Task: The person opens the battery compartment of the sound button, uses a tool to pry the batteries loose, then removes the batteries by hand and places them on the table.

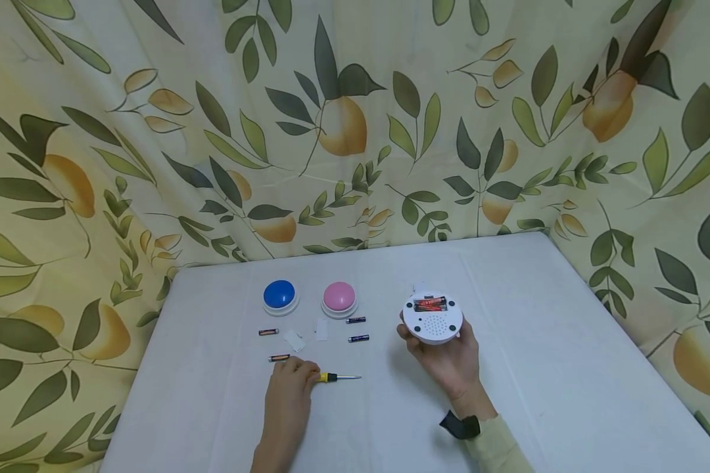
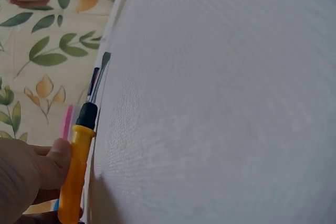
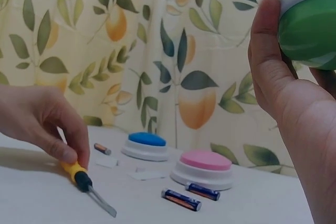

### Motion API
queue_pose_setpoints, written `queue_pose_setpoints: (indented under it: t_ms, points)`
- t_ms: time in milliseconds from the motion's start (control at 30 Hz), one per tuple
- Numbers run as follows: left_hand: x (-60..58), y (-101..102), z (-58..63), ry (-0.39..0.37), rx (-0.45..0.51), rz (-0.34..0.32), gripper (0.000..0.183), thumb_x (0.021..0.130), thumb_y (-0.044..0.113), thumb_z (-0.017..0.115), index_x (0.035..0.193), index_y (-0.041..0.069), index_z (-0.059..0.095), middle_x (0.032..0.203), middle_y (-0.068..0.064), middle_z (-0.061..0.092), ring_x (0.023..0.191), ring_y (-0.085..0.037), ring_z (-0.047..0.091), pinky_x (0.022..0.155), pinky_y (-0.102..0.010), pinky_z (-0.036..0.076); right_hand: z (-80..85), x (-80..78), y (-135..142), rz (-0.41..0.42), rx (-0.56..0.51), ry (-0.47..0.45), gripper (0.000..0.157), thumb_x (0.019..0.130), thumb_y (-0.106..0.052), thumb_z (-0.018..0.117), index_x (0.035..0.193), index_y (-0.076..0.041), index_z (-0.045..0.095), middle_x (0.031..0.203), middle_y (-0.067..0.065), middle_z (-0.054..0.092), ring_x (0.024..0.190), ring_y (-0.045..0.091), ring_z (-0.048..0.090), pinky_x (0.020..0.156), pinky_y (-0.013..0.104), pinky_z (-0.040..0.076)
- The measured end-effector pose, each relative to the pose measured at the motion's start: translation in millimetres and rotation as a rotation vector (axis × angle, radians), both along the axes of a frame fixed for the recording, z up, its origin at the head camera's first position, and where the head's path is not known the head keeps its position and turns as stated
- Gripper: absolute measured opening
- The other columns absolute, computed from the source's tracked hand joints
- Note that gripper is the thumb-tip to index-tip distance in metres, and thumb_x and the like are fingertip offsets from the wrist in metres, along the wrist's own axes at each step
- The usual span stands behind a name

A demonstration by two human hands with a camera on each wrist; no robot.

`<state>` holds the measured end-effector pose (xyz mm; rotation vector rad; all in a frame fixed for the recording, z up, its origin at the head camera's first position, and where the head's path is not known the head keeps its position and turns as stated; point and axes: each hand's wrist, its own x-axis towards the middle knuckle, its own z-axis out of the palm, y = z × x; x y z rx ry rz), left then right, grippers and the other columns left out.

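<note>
My left hand [image 1: 292,394] pinches the yellow handle of a flat-tipped screwdriver [image 2: 77,166] low over the white table, its blade pointing right in the head view. Above the table at the right, my right hand [image 1: 451,369] holds a round push button [image 1: 434,328] upside down. Its white base faces up, and its green dome [image 3: 310,31] shows below in the right wrist view. The base's battery compartment is uncovered, with red batteries [image 1: 430,304] inside. A loose battery [image 1: 279,358] lies just beyond my left fingers.
A blue push button [image 1: 279,293] and a pink push button [image 1: 339,296] stand dome-up toward the back. Several loose batteries [image 1: 358,338] and small white covers [image 1: 294,339] lie in front of them. A leaf-and-fruit patterned curtain [image 1: 355,197] hangs behind the table [image 1: 544,368].
</note>
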<state>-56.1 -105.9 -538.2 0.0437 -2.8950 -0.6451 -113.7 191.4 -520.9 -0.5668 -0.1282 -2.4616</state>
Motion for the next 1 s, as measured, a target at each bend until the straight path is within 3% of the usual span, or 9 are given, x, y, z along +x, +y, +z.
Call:
queue_pose_setpoints:
  t_ms: [233,533,700,1000]
  points:
    - [-1.5,2,4.3,-0.031,-0.118,-0.082,0.004,0.094,0.022,0.077,0.098,0.021,0.077,0.093,0.005,0.065,0.089,-0.015,0.053,0.08,-0.034,0.051,1.2,-2.2,-2,0.015,-0.011,0.009,0.064,0.108,-0.058,0.024,0.163,-0.026,0.031,0.161,0.027,0.034,0.145,0.049,0.041,0.118,0.042,0.041]
    - [-7.4,-7,17.7,-0.047,-0.324,-0.269,0.01,0.097,0.021,0.073,0.106,0.017,0.075,0.09,-0.001,0.066,0.084,-0.021,0.056,0.086,-0.046,0.051,2.9,-6.1,-5,0.005,0.003,0.006,0.063,0.108,-0.054,0.028,0.162,-0.022,0.033,0.16,0.027,0.035,0.144,0.051,0.043,0.117,0.043,0.044]
    - [-17.4,-8,30.6,-0.009,-0.426,-0.362,0.017,0.096,0.021,0.075,0.111,0.015,0.075,0.097,-0.007,0.07,0.093,-0.028,0.065,0.09,-0.05,0.055,2.9,-8.5,-7,0.008,0.015,0.015,0.061,0.109,-0.051,0.03,0.162,-0.021,0.032,0.161,0.026,0.036,0.144,0.051,0.044,0.117,0.043,0.044]
    - [-43.0,0,67.9,0.16,-0.574,-0.485,0.024,0.092,0.028,0.08,0.113,0.019,0.075,0.101,-0.005,0.073,0.094,-0.025,0.067,0.091,-0.044,0.058,1.7,-8.9,-8,-0.001,0.055,-0.022,0.063,0.108,-0.057,0.02,0.16,-0.027,0.035,0.159,0.023,0.039,0.142,0.051,0.045,0.116,0.043,0.045]
